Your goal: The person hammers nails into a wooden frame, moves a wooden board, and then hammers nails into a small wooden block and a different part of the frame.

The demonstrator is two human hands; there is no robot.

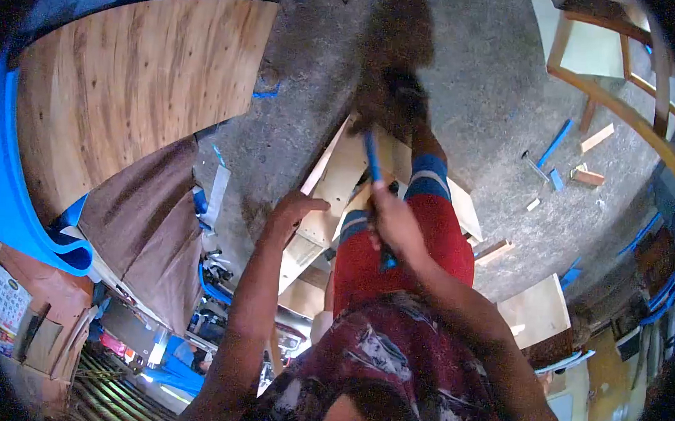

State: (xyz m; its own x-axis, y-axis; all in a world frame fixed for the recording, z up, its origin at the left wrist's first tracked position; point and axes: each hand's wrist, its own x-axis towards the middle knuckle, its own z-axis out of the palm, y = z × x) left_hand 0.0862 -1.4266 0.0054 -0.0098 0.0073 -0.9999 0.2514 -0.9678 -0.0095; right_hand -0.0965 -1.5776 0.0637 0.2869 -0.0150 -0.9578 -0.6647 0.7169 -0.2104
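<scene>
My right hand [399,226] is wrapped round the blue handle [372,156] of what looks like a hammer; its head is dark and blurred. The tool is over a light wooden box-like piece [332,180] between my legs. My left hand [294,211] grips the left board [324,159] of this piece at its edge, with one digit stretched across the inner side. Part of the wood is hidden behind my legs and right forearm.
A large plywood sheet [143,79] stands at the left above a brown cloth [149,221]. On the concrete floor [488,72] to the right lie wood offcuts [597,139], blue strips [554,143] and a thin tool [535,166]. A wooden chair frame [627,98] is at the upper right.
</scene>
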